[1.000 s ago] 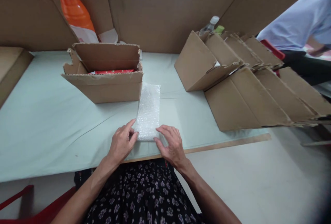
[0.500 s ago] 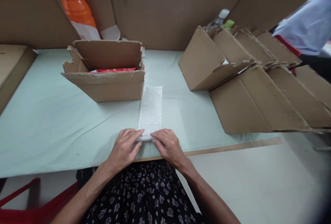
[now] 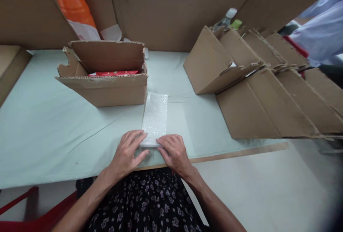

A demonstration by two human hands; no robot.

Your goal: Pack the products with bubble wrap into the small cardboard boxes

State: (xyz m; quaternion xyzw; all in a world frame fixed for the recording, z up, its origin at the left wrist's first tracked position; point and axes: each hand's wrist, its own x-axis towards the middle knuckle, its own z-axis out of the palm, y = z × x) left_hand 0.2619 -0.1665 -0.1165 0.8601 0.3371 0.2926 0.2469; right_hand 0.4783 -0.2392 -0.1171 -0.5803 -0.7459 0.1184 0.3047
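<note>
A strip of clear bubble wrap (image 3: 155, 112) lies lengthwise on the table, its near end folded into a flat layer. My left hand (image 3: 130, 150) is at the left corner of that fold, fingertips touching the wrap while the thumb stands apart from them. At the right corner, my right hand (image 3: 173, 150) has its fingers on top and its thumb at the near edge, gripping the fold. Whether anything lies inside the folded layer cannot be seen.
An open cardboard box (image 3: 118, 91) with a red packet (image 3: 115, 73) inside stands beyond my left hand. Several cardboard boxes (image 3: 249, 107) crowd the right side. An orange-and-white bottle (image 3: 75, 9) leans at the back left. A person's light blue clothing (image 3: 321, 28) shows far right.
My left thumb has moved away from the fold and its fingers, widening the gap. The right hand keeps its grip. The view has shifted slightly.
</note>
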